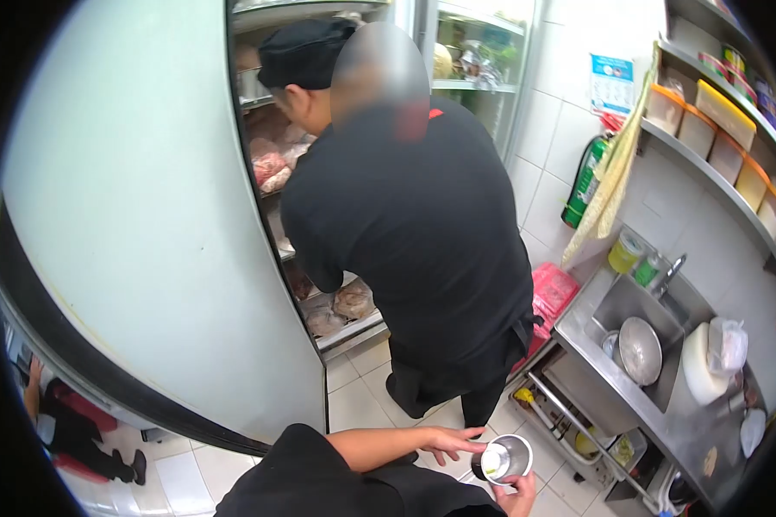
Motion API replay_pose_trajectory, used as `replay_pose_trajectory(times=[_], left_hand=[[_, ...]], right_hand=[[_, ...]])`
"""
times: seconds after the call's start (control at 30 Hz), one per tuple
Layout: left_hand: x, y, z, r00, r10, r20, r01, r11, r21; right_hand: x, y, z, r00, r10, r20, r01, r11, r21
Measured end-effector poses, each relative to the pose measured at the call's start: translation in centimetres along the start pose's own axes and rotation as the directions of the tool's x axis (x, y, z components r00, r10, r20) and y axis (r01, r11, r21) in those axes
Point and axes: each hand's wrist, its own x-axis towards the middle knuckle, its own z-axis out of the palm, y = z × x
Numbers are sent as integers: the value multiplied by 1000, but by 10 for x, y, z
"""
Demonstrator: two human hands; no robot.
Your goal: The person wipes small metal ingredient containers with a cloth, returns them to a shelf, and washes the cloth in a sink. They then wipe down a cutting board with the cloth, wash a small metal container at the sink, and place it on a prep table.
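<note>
A small round steel container (516, 455) is in front of me at the bottom of the head view. Inside it shows something white with a bit of green (494, 461), too small to name. My right hand (516, 497) grips the container's near side. My left hand (451, 443) reaches in from the left, its fingers stretched out and the fingertips at the container's rim. Whether they press on it or only lie against it, I cannot tell.
A person in black (414, 224) bends into an open fridge with bagged food (353, 300). The fridge door (147, 198) fills the left. At right stand a steel sink (608, 302) with a metal bowl (640, 351), shelved tubs (698, 129) and a fire extinguisher (585, 181).
</note>
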Motion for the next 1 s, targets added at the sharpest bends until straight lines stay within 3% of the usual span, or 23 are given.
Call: replay_pose_trajectory(times=[0.07,0.13,0.17,0.27,0.33,0.4,0.43,0.5,0.53,0.57,0.67,0.9,1.0], left_hand=[[1,17,18,997,78,-30,-79,997,-25],[25,9,7,997,58,-45,-61,995,-80],[29,8,4,988,75,-133,-81,996,-42],[46,6,-2,971,138,-194,-117,986,116],[53,11,0,985,133,-106,-115,981,159],[64,13,6,990,138,-7,-134,976,172],[72,10,12,986,168,7,-166,961,221],[67,22,22,981,173,87,-189,954,234],[66,28,24,985,151,88,-166,967,192],[74,25,21,985,154,77,-167,963,210],[88,15,17,976,201,80,-216,934,286],[102,18,9,991,101,87,-128,902,412],[107,15,9,983,155,95,-179,918,354]], right_hand=[[5,-2,21,999,-16,40,13,997,77],[16,-22,14,987,67,143,-78,994,73],[22,-31,9,975,113,192,-127,990,67],[29,-19,4,953,-289,-92,255,927,-276],[36,-3,3,993,-15,119,35,984,-174],[56,-10,3,880,244,407,-217,970,-112],[60,-6,16,814,430,390,-514,846,140],[52,42,47,928,238,286,-157,948,-277],[53,59,55,955,111,273,33,879,-475],[58,61,56,940,130,317,69,834,-548],[61,54,56,907,204,368,6,868,-496],[66,45,58,889,234,394,-47,902,-430],[64,41,55,890,234,391,-80,925,-371]])
